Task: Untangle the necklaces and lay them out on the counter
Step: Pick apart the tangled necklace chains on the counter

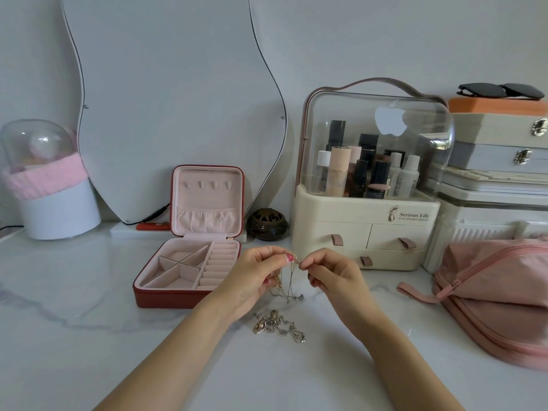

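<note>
Two hands, the left hand and right hand, pinch a thin chain between them above the counter. More tangled necklaces lie mid-counter, toward its near edge.

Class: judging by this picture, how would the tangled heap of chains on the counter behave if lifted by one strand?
The tangled heap is probably limp, since the chains pinched between both hands dangle slack. Knotted as it looks, it would likely rise together. Fine links suggest it is light.

Both forearms are seen bare, no sleeves worn; pink-red polish is seen on the left hand nails.
</note>
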